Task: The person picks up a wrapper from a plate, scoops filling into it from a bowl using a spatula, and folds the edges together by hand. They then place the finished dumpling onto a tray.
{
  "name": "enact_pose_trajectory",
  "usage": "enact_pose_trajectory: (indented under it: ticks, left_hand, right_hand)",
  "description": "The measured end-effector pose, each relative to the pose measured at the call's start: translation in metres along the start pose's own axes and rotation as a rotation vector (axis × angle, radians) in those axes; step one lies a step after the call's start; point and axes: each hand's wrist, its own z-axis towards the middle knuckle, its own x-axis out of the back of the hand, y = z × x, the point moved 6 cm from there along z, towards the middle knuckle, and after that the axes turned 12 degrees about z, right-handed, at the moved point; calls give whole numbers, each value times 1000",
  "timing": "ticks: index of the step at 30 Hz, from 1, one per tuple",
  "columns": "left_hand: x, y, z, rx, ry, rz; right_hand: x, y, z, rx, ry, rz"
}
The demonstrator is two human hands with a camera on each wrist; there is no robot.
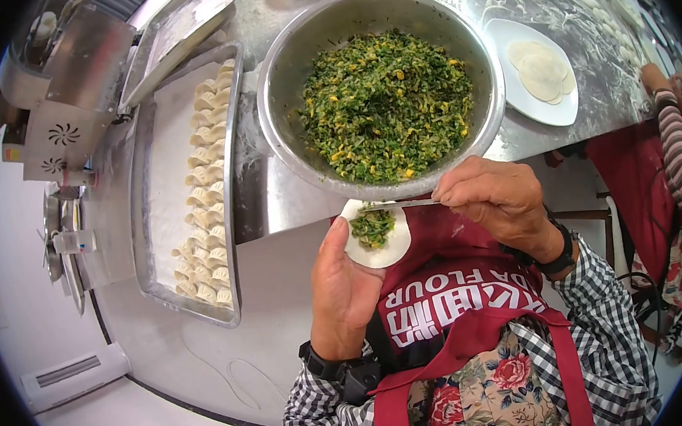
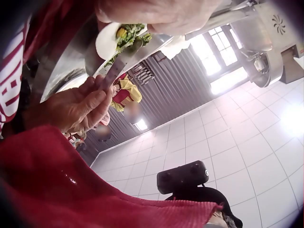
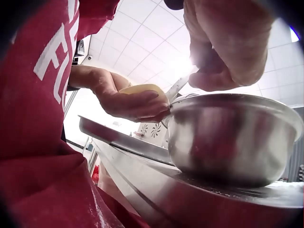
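Note:
My left hand (image 1: 347,285) holds a round dumpling wrapper (image 1: 393,249) just in front of the bowl, its thumb along the wrapper's edge. A small mound of chopped green filling (image 1: 373,230) sits on the wrapper. In my right hand (image 1: 502,198), thumb and fingers pinch a flat metal spatula (image 2: 113,72), whose far end meets the filling. The large steel bowl (image 3: 228,142) stands at the table edge, holding plenty of green filling with yellow bits (image 1: 389,105). From the right wrist view, the left fingers curl under the wrapper.
Left of the bowl, a metal tray (image 1: 142,253) carries rows of folded dumplings (image 1: 209,183). A white plate (image 1: 549,114) with several wrappers (image 1: 539,69) lies to the right. Another person's striped sleeve (image 1: 673,139) shows at the far right.

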Motion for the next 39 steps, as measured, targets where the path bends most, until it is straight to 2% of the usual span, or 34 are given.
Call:
enact_pose_trajectory:
  ticks: [5, 11, 13, 16, 20, 22, 24, 27, 32, 34, 39]
  left_hand:
    - [1, 1, -5, -12, -34, 7]
    - [-3, 10, -11, -37, 15, 46]
    - [-6, 11, -8, 10, -101, -15]
    - [-8, 15, -3, 44, -136, -54]
    - [-15, 22, 2, 20, -164, -43]
    - [-15, 26, 6, -26, -79, 47]
    - [-23, 29, 7, -38, -86, 80]
    - [-37, 32, 9, -53, -112, 108]
    - [-46, 28, 11, -28, -125, 118]
    - [-47, 26, 13, -15, -124, 122]
    - [-41, 26, 14, -13, -119, 72]
  right_hand:
    - [-1, -4, 2, 23, -17, -10]
    - [-1, -11, 6, 81, -75, -2]
    - [1, -26, 13, 171, -206, -91]
    - [15, -42, 21, 187, -282, -136]
    - [40, -41, 25, 191, -178, -194]
    - [49, -32, 28, 173, -83, -424]
    - [48, -20, 31, 163, -41, -502]
    - [35, 6, 29, 133, -177, -643]
    - [20, 9, 21, 137, -201, -573]
    - [26, 6, 22, 128, -142, -506]
    - [35, 2, 18, 78, -123, -372]
